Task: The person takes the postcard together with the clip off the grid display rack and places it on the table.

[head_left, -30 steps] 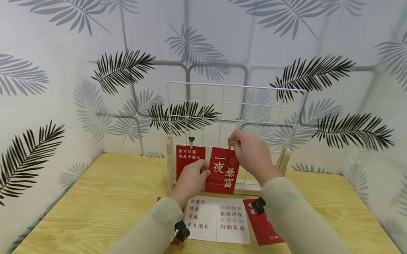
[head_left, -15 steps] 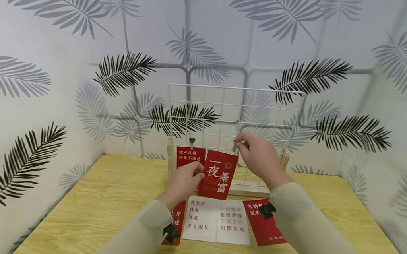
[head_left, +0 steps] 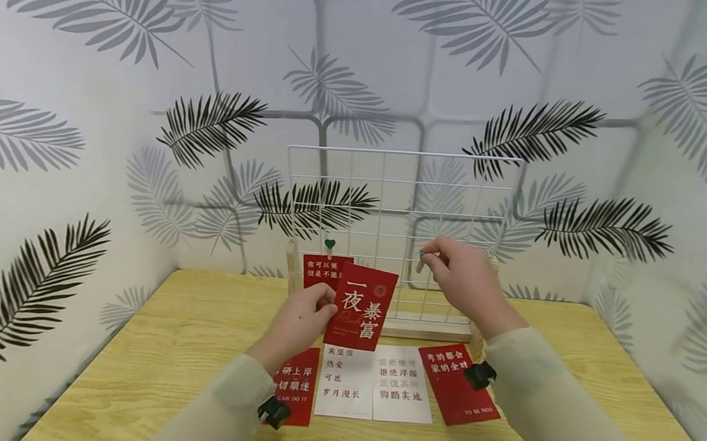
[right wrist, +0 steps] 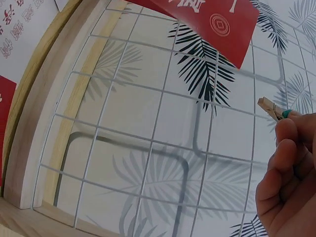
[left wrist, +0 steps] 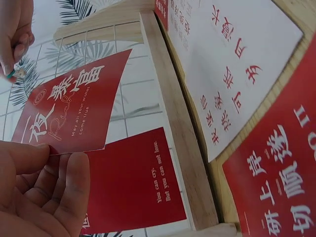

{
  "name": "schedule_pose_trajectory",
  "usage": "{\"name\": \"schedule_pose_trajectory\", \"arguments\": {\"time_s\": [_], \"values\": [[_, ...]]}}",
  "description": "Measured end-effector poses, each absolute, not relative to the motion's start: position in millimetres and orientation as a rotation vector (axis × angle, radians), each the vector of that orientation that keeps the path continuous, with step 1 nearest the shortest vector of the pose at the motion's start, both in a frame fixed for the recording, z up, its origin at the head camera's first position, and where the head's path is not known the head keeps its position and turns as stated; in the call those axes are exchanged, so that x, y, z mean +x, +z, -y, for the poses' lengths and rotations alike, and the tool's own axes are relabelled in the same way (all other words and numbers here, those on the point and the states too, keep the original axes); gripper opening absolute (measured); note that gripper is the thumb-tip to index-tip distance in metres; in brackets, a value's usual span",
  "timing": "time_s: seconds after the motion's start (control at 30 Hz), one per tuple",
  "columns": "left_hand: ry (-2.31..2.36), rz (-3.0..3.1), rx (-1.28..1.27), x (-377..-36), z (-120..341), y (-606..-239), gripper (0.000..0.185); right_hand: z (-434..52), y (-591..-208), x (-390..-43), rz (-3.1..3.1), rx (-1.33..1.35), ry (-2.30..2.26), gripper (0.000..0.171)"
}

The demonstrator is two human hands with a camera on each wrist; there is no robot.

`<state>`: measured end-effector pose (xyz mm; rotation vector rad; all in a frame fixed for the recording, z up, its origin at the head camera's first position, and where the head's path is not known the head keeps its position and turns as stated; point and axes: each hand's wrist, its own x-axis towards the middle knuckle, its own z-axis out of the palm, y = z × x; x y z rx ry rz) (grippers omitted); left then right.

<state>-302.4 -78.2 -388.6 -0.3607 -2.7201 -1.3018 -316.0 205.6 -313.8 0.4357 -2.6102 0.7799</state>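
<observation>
My left hand [head_left: 299, 313] pinched the red card [head_left: 361, 306] by its edge; my right hand [head_left: 464, 278] pinched a small wooden clothespin [right wrist: 271, 108] at the fingertips.

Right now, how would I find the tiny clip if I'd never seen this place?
Find the white wire grid standing at the back of the wooden table. In front of its lower right part, the right hand pinches the small wooden clip, the only loose one, with a green end.

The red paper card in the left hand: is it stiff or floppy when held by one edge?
The red paper card, pinched at one edge by the left hand, stays flat without drooping, so probably fairly stiff. It looks thin, likely light, and would probably bend if squeezed.
</observation>
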Motion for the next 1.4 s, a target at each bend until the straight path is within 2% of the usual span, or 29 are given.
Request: {"name": "schedule_pose_trajectory", "arguments": {"time_s": [1.4], "values": [[-1.34,2.688,-0.225,-291.2,207.5,-387.6,0.01,-280.0,-340.6,-290.6,2.635,0.345,0.776,0.022]]}}
